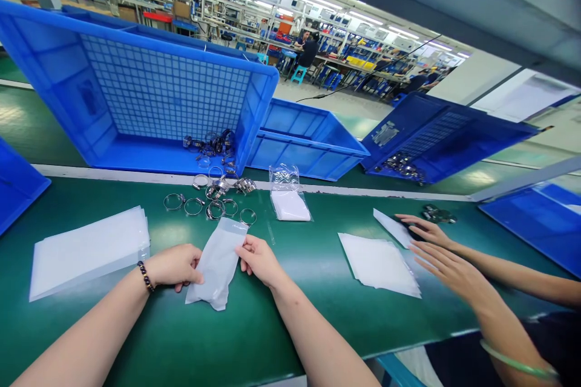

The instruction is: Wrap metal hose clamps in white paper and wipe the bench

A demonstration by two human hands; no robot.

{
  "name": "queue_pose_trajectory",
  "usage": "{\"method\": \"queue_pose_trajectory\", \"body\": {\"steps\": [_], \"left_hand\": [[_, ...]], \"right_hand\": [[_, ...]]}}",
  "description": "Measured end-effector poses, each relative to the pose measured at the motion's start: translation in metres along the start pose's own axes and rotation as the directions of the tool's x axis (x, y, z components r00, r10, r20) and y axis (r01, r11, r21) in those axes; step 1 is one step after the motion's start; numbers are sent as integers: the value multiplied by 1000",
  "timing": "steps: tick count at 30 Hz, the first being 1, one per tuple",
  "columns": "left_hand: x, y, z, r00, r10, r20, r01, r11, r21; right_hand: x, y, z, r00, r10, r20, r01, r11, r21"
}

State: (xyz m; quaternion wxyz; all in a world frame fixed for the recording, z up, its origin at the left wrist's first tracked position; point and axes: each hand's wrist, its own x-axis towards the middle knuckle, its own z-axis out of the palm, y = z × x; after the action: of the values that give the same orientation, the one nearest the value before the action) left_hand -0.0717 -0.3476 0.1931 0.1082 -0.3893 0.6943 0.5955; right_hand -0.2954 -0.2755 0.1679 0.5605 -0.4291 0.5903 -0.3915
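Note:
A translucent white plastic bag (pixel 215 269) is held between my two hands, above the green table. My left hand (pixel 177 266), with a beaded bracelet at the wrist, pinches its lower left edge. On the bag's upper right edge, the fingers of my right hand (pixel 258 259) are closed. Just beyond the bag's top lie several metal ring clamps (pixel 215 210), some loose and some heaped. To the left rests a stack of flat white bags (pixel 91 248). Whether anything is inside the held bag cannot be made out.
A large tipped blue crate (pixel 167 154) holds more clamps behind the heap. Beside it are a smaller blue crate (pixel 308 157) and a clear packet (pixel 290 204). At the right, a co-worker's hands (pixel 447 263) handle a white bag near another bag stack (pixel 379 263).

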Motion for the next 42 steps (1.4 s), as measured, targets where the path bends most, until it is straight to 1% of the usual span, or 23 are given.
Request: {"method": "queue_pose_trajectory", "body": {"steps": [2, 3, 5, 6, 8, 10, 12, 13, 16, 17, 18, 20, 22, 26, 29, 31, 35, 37, 39, 40, 42], "left_hand": [[2, 1, 2, 999, 27, -47, -31, 996, -78], [4, 1, 3, 994, 47, -100, -59, 991, -120], [8, 2, 5, 970, 63, -237, -112, 974, -199], [11, 2, 5, 955, 54, -290, -126, 963, -237], [15, 4, 7, 942, 8, -335, -126, 934, -334], [15, 7, 9, 948, -16, -318, -128, 895, -428], [13, 10, 11, 953, 10, -302, -144, 894, -424], [11, 11, 12, 952, 41, -305, -160, 912, -377], [7, 13, 15, 933, 137, -332, -195, 970, -149], [8, 12, 16, 929, 141, -341, -186, 977, -101], [9, 10, 16, 931, 124, -342, -164, 982, -90], [12, 5, 15, 944, 59, -325, -115, 981, -157], [16, -1, 12, 960, 21, -278, -105, 951, -291], [17, -4, 9, 979, 19, -203, -124, 847, -518], [13, 0, 10, 987, 13, -160, -108, 788, -607], [10, 5, 12, 989, -1, -145, -90, 778, -622], [1, 10, 21, 985, -69, -161, -49, 775, -630], [-7, 9, 30, 986, -82, -143, -26, 776, -630], [-17, 6, 41, 987, -80, -137, -22, 788, -616], [-22, 4, 48, 984, -80, -160, -31, 803, -595], [-33, 1, 58, 964, -80, -254, -61, 862, -503]], "right_hand": [[0, -1, 1, 1000, -9, -6, 10, 1000, 18], [0, -1, 1, 1000, -11, -10, 11, 1000, 27], [0, -2, 2, 1000, -3, -17, 4, 999, 35], [0, -2, 2, 1000, 5, -21, -4, 999, 39], [0, -2, 2, 999, 17, -31, -15, 999, 48], [-1, -3, 1, 999, 23, -40, -20, 998, 59], [-1, -3, 1, 999, 27, -43, -24, 998, 65], [-1, -4, 1, 999, 29, -43, -26, 998, 65], [-1, -3, 1, 999, 33, -36, -31, 998, 58], [0, -3, 1, 999, 34, -35, -32, 998, 56], [0, -2, 1, 999, 34, -36, -32, 998, 53], [1, -1, 0, 999, 33, -43, -31, 998, 53], [1, 0, -2, 998, 37, -49, -34, 998, 58], [1, -1, -2, 997, 67, -38, -64, 995, 79], [2, -1, -1, 997, 71, -8, -70, 993, 97], [2, 0, 0, 998, 66, -1, -66, 991, 113], [1, 0, -1, 997, 72, 8, -72, 989, 127], [-2, 0, 0, 996, 79, 47, -84, 989, 119], [-5, 1, 2, 990, 81, 119, -92, 991, 93], [-7, 2, 4, 985, 78, 156, -91, 993, 74], [-10, 3, 8, 976, 70, 205, -78, 996, 35]]}}
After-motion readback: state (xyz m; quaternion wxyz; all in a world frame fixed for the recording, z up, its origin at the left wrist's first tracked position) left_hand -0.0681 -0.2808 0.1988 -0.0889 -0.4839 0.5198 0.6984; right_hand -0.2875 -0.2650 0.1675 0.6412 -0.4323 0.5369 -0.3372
